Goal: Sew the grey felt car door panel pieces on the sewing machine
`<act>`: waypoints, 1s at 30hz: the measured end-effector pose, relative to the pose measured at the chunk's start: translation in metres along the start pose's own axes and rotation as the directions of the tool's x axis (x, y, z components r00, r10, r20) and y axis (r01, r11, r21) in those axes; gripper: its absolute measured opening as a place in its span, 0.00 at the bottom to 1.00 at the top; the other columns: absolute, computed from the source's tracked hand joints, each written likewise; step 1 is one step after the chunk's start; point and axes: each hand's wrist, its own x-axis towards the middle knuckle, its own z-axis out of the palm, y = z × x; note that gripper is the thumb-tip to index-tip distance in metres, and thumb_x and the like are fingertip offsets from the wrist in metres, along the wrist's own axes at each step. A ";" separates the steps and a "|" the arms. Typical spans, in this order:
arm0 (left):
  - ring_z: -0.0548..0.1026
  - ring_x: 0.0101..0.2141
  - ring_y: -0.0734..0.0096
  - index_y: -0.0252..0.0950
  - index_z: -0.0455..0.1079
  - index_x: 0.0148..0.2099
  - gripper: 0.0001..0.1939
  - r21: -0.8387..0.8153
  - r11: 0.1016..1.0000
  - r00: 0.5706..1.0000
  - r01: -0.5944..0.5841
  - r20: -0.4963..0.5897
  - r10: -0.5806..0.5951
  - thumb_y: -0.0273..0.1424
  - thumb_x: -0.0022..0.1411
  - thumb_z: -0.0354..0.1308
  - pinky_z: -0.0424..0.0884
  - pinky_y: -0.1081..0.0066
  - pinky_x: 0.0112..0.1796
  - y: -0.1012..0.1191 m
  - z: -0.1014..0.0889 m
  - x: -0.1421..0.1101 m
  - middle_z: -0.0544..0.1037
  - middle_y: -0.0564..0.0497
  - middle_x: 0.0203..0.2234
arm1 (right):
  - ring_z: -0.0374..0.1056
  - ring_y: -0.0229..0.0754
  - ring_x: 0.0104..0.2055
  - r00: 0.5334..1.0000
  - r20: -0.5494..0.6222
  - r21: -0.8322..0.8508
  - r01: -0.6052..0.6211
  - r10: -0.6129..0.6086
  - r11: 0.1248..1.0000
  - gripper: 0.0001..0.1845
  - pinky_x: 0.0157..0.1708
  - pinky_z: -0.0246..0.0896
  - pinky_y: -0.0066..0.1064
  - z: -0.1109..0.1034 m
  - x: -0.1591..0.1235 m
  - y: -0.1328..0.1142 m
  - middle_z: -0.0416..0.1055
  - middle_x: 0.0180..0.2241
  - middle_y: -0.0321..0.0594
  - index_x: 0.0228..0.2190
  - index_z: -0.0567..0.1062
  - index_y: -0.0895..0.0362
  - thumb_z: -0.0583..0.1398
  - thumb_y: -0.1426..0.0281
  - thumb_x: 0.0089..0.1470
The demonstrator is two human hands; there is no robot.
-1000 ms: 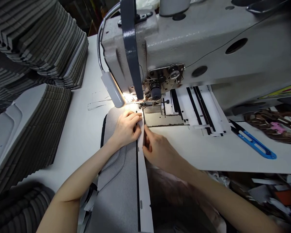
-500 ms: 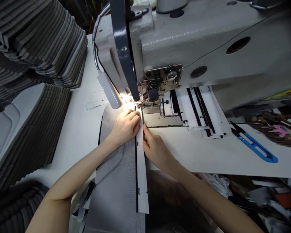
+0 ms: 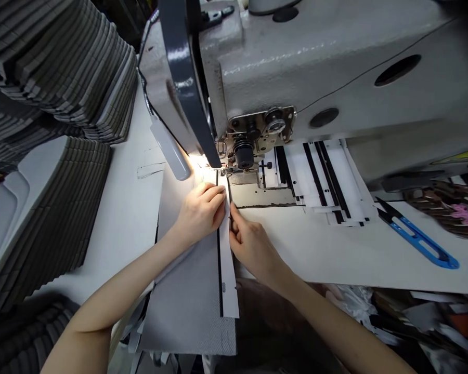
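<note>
A grey fabric panel (image 3: pixel 191 301) lies under the sewing machine (image 3: pixel 296 78) and hangs past the table's front edge. Along its right edge runs a white strip (image 3: pixel 229 296) with a black border and a small slot, its far end at the presser foot (image 3: pixel 223 173). My left hand (image 3: pixel 203 210), fingers bent and together, grips the strip just in front of the foot; its fingertips are partly hidden. My right hand (image 3: pixel 253 244) pinches the strip's right edge, a little nearer to me, with the index finger pointing along it.
Stacked grey panels (image 3: pixel 81 202) stand on the left. White strips with black bands (image 3: pixel 323 182) lie right of the needle area. Blue thread snips (image 3: pixel 417 236) and a brown tray (image 3: pixel 440 210) are farther right. A lit lamp (image 3: pixel 170 150) hangs by the needle.
The panel and white strip have moved forward under the presser foot, so their near ends are farther from me. Both hands stay close to the foot, and the camera view has shifted slightly.
</note>
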 end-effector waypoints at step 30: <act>0.75 0.42 0.62 0.37 0.74 0.38 0.11 0.057 0.998 1.000 0.009 0.000 -0.009 0.27 0.70 0.51 0.74 0.58 0.44 -0.019 0.009 0.011 0.81 0.46 0.41 | 0.63 0.41 0.25 0.997 0.070 -0.038 -0.006 0.009 0.999 0.39 0.31 0.63 0.33 0.004 -0.013 -0.001 0.70 0.26 0.40 0.67 0.50 0.76 0.51 0.77 0.57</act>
